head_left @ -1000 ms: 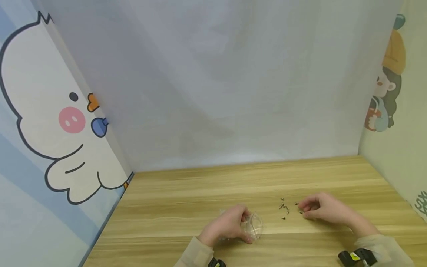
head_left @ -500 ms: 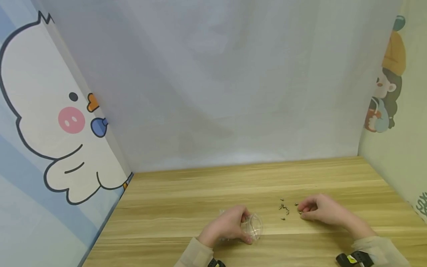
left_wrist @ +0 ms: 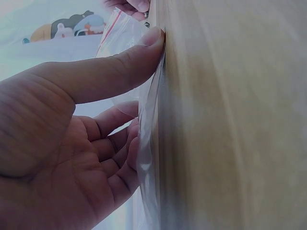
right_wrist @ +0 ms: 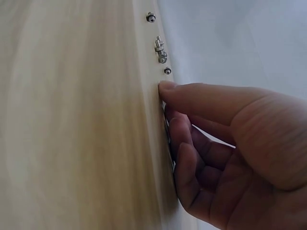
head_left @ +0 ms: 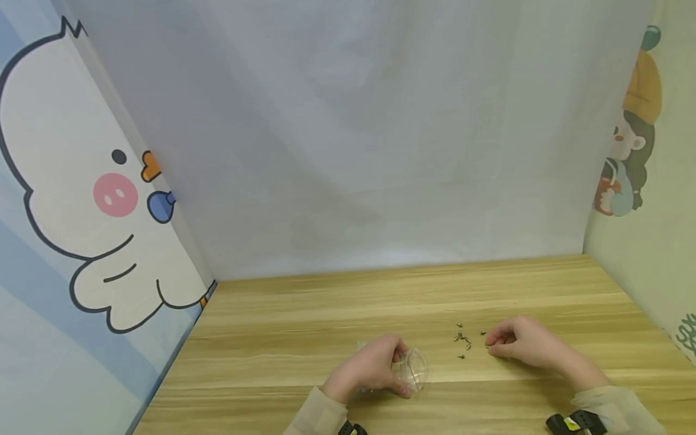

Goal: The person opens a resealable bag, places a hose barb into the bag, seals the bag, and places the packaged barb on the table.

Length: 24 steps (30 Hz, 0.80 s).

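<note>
My left hand (head_left: pixel 370 365) holds a clear plastic zip bag (head_left: pixel 414 370) low on the table, thumb on one side and curled fingers on the other. The bag's mouth gapes toward the right; its red-edged rim shows in the left wrist view. To the right of the bag lie several small metal screws (head_left: pixel 462 336), loosely scattered. At their right side my right hand (head_left: pixel 524 341) has its thumb and fingertips down at the tabletop, pinching one small screw that the fingers mostly hide. More screws (right_wrist: pixel 160 50) lie just beyond the thumb in the right wrist view.
The wood-grain table (head_left: pixel 304 302) runs back to a pale hanging curtain (head_left: pixel 380 151). Printed panels stand at both sides, a white cartoon bird (head_left: pixel 60 169) on the left one. Each wrist wears a black strapped device (head_left: pixel 576 422).
My right hand has shifted slightly left, and its fingertips have closed over the screw beside them, which was in plain sight before. The left hand and bag have stayed in place.
</note>
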Each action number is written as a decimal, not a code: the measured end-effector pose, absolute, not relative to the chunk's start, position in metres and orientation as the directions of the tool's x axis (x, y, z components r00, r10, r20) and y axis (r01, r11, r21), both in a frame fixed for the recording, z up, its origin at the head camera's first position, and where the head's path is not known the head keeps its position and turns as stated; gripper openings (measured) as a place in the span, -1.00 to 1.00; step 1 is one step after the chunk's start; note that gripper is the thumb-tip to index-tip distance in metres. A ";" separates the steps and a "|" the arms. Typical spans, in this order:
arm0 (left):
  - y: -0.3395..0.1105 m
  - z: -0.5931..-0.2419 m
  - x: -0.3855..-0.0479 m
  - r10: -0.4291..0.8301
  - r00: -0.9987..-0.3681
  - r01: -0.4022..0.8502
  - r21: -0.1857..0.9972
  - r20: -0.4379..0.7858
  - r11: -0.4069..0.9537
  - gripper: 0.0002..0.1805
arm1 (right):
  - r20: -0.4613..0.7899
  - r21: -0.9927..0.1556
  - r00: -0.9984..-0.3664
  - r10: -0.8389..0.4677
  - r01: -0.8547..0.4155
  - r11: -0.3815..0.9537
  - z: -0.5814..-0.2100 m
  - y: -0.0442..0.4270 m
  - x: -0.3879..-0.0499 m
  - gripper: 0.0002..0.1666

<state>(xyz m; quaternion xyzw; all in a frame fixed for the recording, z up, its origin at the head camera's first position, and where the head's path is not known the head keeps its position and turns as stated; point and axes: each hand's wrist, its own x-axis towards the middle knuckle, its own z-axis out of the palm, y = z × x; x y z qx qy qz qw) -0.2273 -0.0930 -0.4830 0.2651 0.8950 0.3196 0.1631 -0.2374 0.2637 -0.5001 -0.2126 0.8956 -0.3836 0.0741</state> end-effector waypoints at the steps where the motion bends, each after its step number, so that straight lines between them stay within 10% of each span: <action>1: -0.093 -0.483 -0.227 0.580 -0.806 0.373 0.658 -0.121 0.654 -0.30 | 0.031 -0.717 -0.899 -0.437 -0.324 0.617 -0.500 0.264 -0.237 -0.88; 24: -0.092 -0.486 -0.228 0.580 -0.806 0.374 0.659 -0.116 0.652 -0.32 | 0.022 -0.696 -0.897 -0.441 -0.330 0.637 -0.496 0.262 -0.233 -0.89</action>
